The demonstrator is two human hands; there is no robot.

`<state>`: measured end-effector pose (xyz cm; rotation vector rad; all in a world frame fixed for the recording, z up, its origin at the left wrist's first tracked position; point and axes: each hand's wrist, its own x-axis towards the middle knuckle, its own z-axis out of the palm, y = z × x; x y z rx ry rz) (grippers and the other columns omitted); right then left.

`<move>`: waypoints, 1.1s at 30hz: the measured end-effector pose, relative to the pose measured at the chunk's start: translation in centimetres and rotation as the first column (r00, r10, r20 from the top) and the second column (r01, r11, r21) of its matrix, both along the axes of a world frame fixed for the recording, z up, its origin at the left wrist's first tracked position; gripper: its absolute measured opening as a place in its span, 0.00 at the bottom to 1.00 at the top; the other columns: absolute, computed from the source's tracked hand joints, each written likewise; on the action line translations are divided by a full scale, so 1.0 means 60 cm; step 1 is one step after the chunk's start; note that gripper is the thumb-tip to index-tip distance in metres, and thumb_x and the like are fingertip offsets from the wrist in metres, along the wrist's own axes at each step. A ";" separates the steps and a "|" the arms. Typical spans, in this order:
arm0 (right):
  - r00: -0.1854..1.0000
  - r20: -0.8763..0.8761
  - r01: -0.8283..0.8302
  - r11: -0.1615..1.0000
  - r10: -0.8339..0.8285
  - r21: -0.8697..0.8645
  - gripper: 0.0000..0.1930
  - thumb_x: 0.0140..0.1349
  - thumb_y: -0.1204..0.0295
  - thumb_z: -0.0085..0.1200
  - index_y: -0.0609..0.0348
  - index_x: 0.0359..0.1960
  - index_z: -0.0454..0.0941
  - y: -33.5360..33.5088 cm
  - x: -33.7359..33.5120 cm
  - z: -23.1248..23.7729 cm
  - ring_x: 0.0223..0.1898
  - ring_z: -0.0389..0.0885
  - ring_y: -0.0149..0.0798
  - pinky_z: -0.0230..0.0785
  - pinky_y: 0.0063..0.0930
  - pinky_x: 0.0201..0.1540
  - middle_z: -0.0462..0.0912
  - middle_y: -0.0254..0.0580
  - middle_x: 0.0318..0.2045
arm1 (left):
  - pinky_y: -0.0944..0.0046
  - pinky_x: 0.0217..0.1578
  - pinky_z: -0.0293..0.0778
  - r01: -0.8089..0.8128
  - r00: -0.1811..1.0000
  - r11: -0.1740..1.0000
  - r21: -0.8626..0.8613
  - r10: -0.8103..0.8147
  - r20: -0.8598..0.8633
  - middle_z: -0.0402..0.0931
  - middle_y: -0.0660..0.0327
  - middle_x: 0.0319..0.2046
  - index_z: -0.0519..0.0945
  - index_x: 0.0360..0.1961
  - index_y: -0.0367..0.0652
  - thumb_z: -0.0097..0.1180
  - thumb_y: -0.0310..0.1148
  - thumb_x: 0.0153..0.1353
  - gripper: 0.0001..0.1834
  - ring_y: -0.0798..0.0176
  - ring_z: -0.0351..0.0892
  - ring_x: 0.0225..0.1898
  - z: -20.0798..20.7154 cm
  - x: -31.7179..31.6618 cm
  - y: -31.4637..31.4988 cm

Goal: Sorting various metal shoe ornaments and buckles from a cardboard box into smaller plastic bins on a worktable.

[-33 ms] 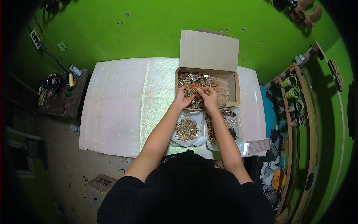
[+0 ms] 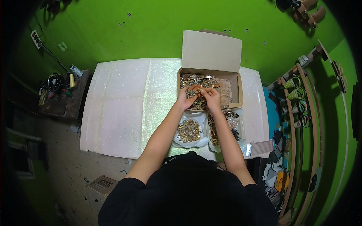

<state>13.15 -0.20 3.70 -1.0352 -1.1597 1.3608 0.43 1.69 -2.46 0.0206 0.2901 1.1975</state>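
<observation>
Over the open cardboard box [image 2: 236, 88], my left hand [image 2: 183, 100] is cupped palm up around a small heap of silvery metal pieces [image 2: 191, 93]. My right hand [image 2: 212, 99] meets its fingertips, thumb and fingers pinched together; whatever is between them is too small to name. Beneath both hands the box holds many small metal fittings [image 2: 207, 81] in gold, silver and brown tones, partly hidden by my fingers. Nearer to me, a white plastic-lined container [image 2: 204, 139] holds gold and clear shiny bits. My right forearm partly covers another lined container [image 2: 241, 130] with rings and dark pieces.
The box's raised lid [image 2: 211, 49] leans toward the green wall. A shiny whitish sheet [image 2: 113, 105] covers the table. Thread spools [image 2: 72, 81] stand on a dark side table at left. Sandals [image 2: 294, 83] hang on a wooden rack at right, above scraps [image 2: 273, 173].
</observation>
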 end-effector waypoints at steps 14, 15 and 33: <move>0.973 -0.229 0.002 0.986 -0.042 -0.169 0.03 0.54 0.76 0.45 0.61 0.29 0.66 -0.032 0.034 0.019 0.24 0.75 0.30 0.68 0.18 0.28 0.75 0.42 0.26 | 0.57 0.45 0.68 -0.060 0.996 0.993 -0.102 0.067 0.057 0.64 0.46 0.45 0.62 0.43 0.29 0.26 0.33 0.59 0.18 0.49 0.63 0.49 0.033 0.004 -0.001; 0.974 -0.224 -0.011 0.987 -0.026 -0.162 0.03 0.55 0.75 0.44 0.62 0.29 0.65 -0.034 0.037 0.019 0.25 0.75 0.30 0.68 0.18 0.28 0.76 0.43 0.27 | 0.57 0.46 0.67 -0.069 0.996 0.992 -0.108 0.075 0.055 0.64 0.46 0.45 0.62 0.42 0.29 0.26 0.33 0.59 0.18 0.50 0.63 0.49 0.035 0.006 -0.001; 0.999 -0.048 0.014 0.982 -0.024 -0.187 0.10 0.53 0.76 0.47 0.68 0.37 0.70 -0.059 0.042 0.011 0.24 0.74 0.28 0.67 0.16 0.25 0.76 0.44 0.28 | 0.57 0.47 0.67 -0.072 0.995 0.993 -0.093 0.078 0.059 0.64 0.45 0.43 0.64 0.39 0.28 0.25 0.33 0.59 0.19 0.50 0.64 0.48 0.032 0.005 -0.003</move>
